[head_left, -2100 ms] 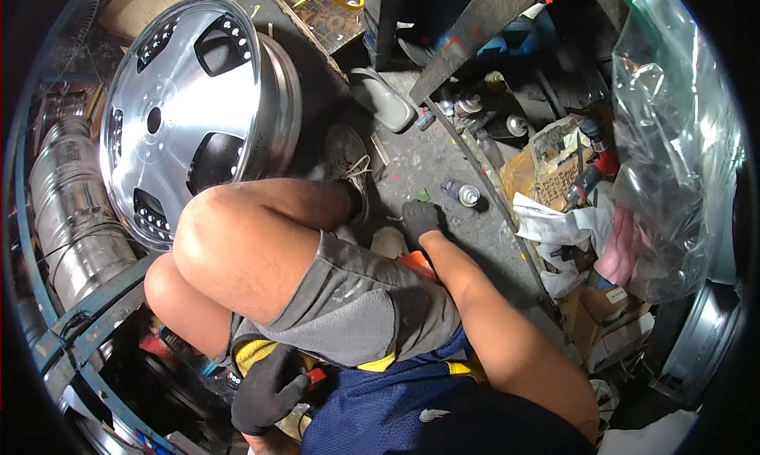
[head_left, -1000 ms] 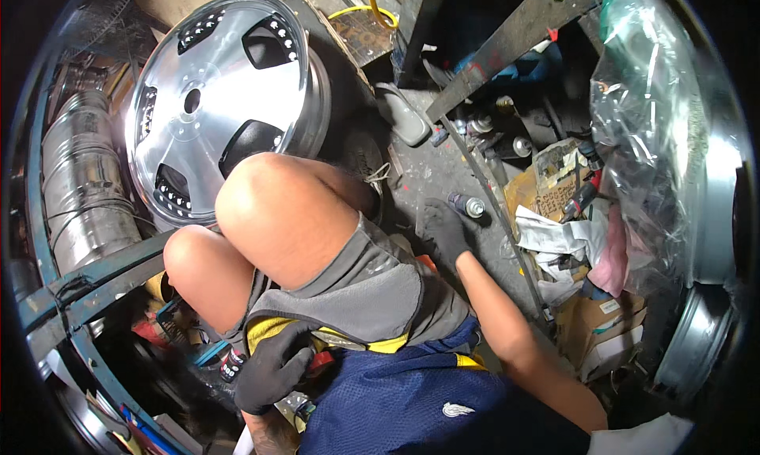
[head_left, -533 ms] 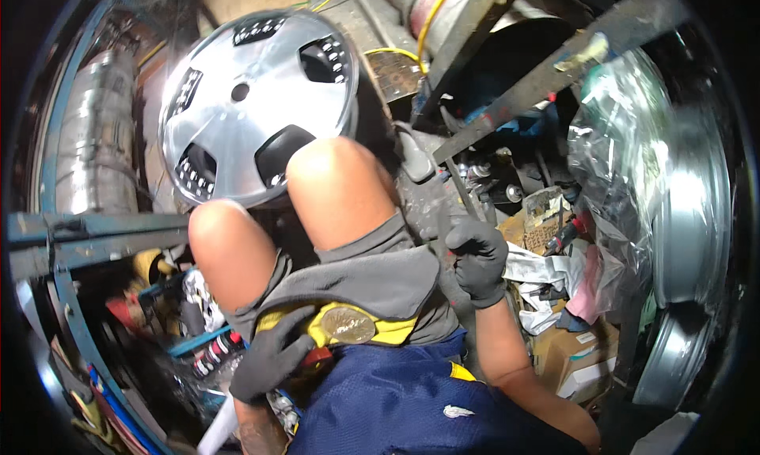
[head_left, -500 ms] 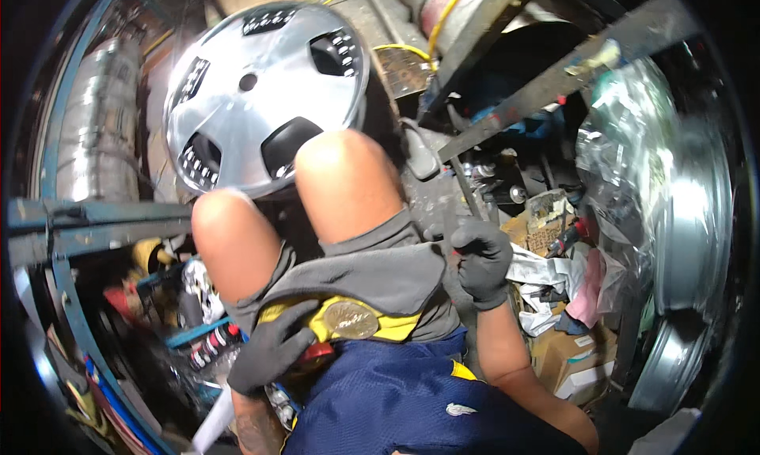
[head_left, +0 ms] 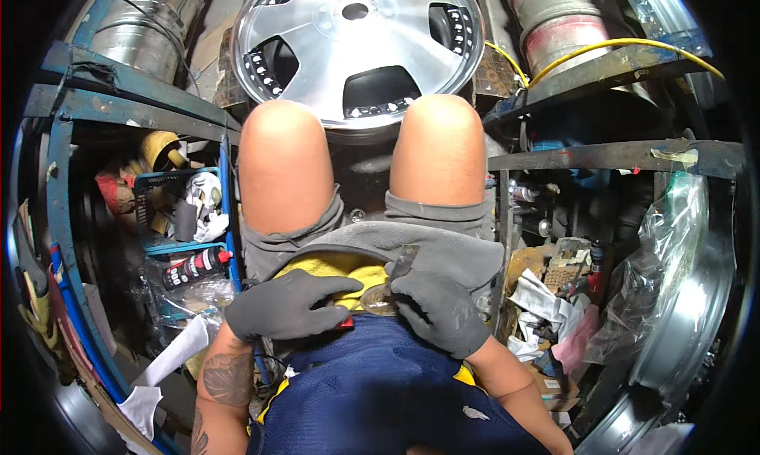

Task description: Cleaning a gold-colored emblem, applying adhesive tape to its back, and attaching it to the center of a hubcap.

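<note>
I wear dark grey gloves. My left hand (head_left: 285, 304) lies on the yellow cloth (head_left: 364, 270) in my lap, fingers apart, near a small red item (head_left: 346, 323). My right hand (head_left: 438, 316) grips a dark, thin flat strip (head_left: 406, 261) above a round shiny disc (head_left: 376, 299) on that cloth, which partly disappears under my fingers. A grey cloth flap (head_left: 443, 247) arches over the yellow layer. Beyond my knees a large polished five-opening wheel (head_left: 326, 51) lies face up.
Blue steel frames (head_left: 142, 106) flank me, with metal cylinders (head_left: 554, 23) behind and a yellow hose (head_left: 625, 41). At left are a blue basket (head_left: 140, 197) and black bottle (head_left: 190, 269); at right, paper scraps (head_left: 534, 296), clear plastic (head_left: 625, 296) and more rims (head_left: 685, 312).
My right hand has come up from the floor into my lap with the strip. My body and view have swung round to face the wheel. The round disc appeared on the cloth.
</note>
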